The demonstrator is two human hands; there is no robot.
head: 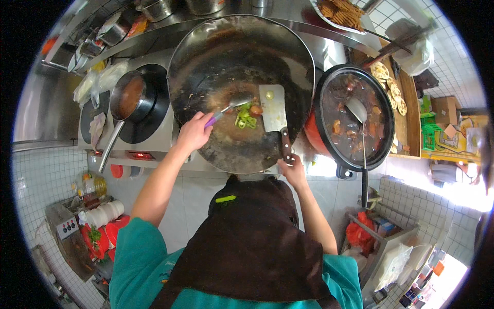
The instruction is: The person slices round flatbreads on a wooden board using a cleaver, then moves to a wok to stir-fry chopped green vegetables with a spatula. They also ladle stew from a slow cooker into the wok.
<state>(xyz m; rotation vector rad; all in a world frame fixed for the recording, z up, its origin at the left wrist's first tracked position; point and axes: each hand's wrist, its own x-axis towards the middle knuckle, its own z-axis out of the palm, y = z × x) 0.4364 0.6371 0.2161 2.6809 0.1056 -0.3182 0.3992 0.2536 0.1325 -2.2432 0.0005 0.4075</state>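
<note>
A wide, dark metal pan (227, 58) with raised walls lies in front of me. My left hand (195, 131) grips the purple handle of a metal spoon (240, 101), whose bowl is just above the pan's floor or touching it. Sliced green pepper or chili rings (245, 117) lie in a small pile by the spoon, with a brownish piece (255, 111) beside them. My right hand (294, 170) holds the end of the riveted handle of a cleaver (273, 108). Its broad blade is over the pan floor, right of the pile, with a pale green slice on it.
Right of the pan, a red pot (318, 135) of dark stew holds a ladle (357, 110). A saucepan (129, 94) of brown liquid sits on the left burner. Sliced lotus root (394, 92) lies on a wooden board (407, 127). A plate of fried food (341, 15) stands behind.
</note>
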